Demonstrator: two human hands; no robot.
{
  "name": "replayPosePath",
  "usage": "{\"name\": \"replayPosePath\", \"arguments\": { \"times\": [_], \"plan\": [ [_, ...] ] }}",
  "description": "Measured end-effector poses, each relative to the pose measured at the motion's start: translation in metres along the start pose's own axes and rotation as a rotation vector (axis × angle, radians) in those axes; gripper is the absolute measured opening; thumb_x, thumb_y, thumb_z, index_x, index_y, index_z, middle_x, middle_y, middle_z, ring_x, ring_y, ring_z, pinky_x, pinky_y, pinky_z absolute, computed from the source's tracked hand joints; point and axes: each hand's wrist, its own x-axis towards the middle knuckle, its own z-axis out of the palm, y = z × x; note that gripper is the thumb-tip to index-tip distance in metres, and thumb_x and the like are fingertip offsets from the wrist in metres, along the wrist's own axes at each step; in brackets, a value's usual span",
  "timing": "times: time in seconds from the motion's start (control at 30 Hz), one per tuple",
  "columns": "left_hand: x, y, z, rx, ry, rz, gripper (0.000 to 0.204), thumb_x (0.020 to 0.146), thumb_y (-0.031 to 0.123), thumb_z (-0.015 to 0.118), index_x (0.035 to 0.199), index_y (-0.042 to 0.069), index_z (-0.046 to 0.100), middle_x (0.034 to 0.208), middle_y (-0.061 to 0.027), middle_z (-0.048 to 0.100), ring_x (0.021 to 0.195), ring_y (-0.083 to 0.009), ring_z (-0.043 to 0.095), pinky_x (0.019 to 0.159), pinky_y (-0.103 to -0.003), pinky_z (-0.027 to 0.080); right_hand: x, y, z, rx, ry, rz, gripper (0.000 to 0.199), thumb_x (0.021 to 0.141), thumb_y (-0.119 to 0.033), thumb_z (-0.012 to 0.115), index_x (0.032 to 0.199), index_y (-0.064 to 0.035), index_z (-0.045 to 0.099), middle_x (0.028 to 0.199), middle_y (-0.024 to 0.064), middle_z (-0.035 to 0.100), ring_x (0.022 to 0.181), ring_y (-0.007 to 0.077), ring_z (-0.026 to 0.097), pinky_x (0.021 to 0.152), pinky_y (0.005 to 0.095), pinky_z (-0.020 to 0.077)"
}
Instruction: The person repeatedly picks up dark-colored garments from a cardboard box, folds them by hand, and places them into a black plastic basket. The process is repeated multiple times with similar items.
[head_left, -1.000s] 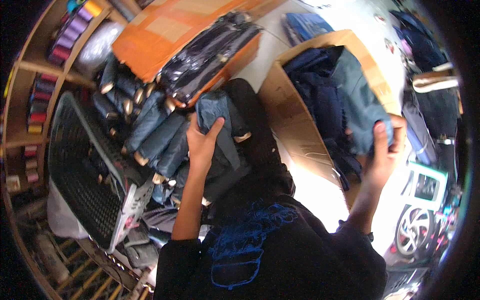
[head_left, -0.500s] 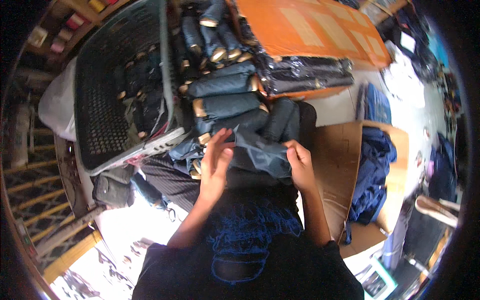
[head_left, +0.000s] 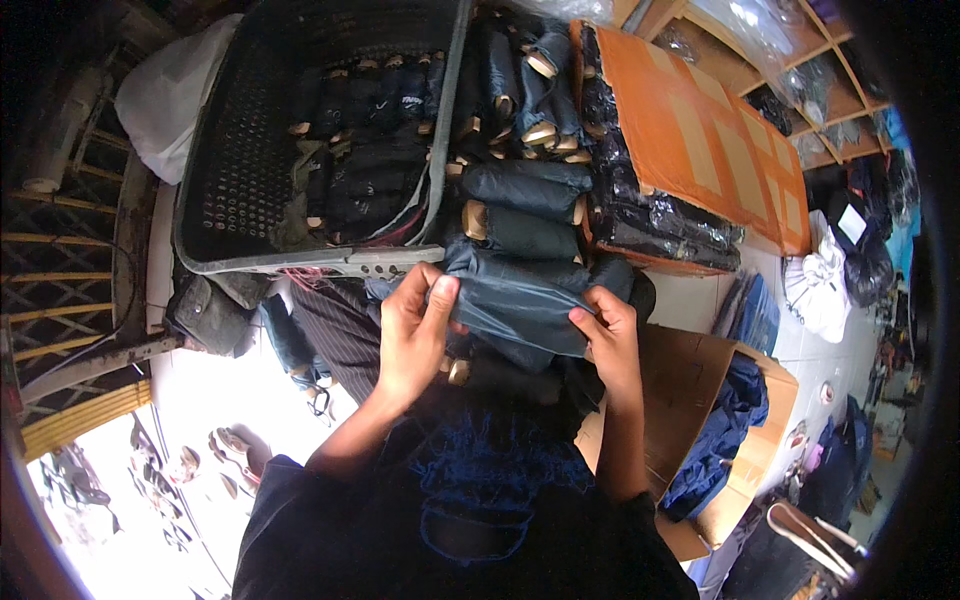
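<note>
A thin slate-blue fabric piece (head_left: 515,305) is pinched at its left end by the left hand (head_left: 415,325), its right by the right hand (head_left: 613,335), nearer than dark blue cylindrical fabric bundles (head_left: 525,232)

Hard Glare, Deep Shade

We look across a pale tiled floor (head_left: 808,345), its lower-left stretch burnt out by harsh white light. At left we see a shaded folding lattice gate (head_left: 65,276) with yellow slats. At upper right we make out a wooden pigeonhole shelf (head_left: 735,60), divided into boxy compartments.
</note>
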Motion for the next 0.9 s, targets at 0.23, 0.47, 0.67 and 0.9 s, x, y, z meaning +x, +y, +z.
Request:
{"name": "replayPosePath", "arguments": {
  "times": [0.23, 0.47, 0.67, 0.9],
  "plan": [
    [0.003, 0.018, -0.023, 0.417, 0.167, 0.297, 0.017, 0.09, 0.012, 0.063, 0.09, -0.005, 0.059, 0.07, -0.0097, 0.058, 0.064, -0.0156, 0.058, 0.062, -0.03, 0.046, 0.027, -0.016, 0.023, 0.166, 0.088, -0.017, 0.013, 0.088, -0.005, 0.064, 0.099, 0.0009, 0.06, 0.078, 0.0006, 0.058, 0.059, 0.0042, 0.049, 0.048, 0.0204, 0.0396],
    [0.063, 0.071, -0.088, 0.774, -0.18, 0.623, 0.016, 0.086, 0.012, 0.064, 0.083, -0.003, 0.065, 0.069, -0.0147, 0.062, 0.064, -0.0249, 0.063, 0.062, -0.032, 0.049, 0.064, -0.03, 0.021, 0.178, 0.252, -0.18, 0.012, 0.095, -0.009, 0.053, 0.104, -0.0015, 0.056, 0.085, 0.0024, 0.056, 0.069, 0.0062, 0.05, 0.053, 0.0216, 0.0453],
    [0.233, 0.054, -0.196, 1.173, -0.245, 0.085, 0.024, 0.091, 0.019, 0.054, 0.101, 0.0, 0.064, 0.075, -0.0099, 0.064, 0.067, -0.0172, 0.061, 0.059, -0.033, 0.049, 0.086, -0.01, 0.02, 0.062, 0.225, -0.073, 0.015, 0.096, -0.017, 0.056, 0.105, -0.0053, 0.061, 0.079, -0.0072, 0.048, 0.062, -0.0003, 0.035, 0.05, 0.0167, 0.0263],
    [0.354, -0.123, -0.287, 1.445, -0.402, -0.466, 0.053, 0.08, 0.042, 0.068, 0.116, 0.003, 0.061, 0.107, -0.0189, 0.064, 0.098, -0.0284, 0.062, 0.084, -0.04, 0.049, 0.083, 0.016, 0.015, -0.175, 0.196, -0.057, 0.016, 0.096, -0.017, 0.055, 0.099, -0.0022, 0.06, 0.082, -0.0055, 0.049, 0.067, 0.0029, 0.036, 0.059, 0.0186, 0.03]
  ]
}}
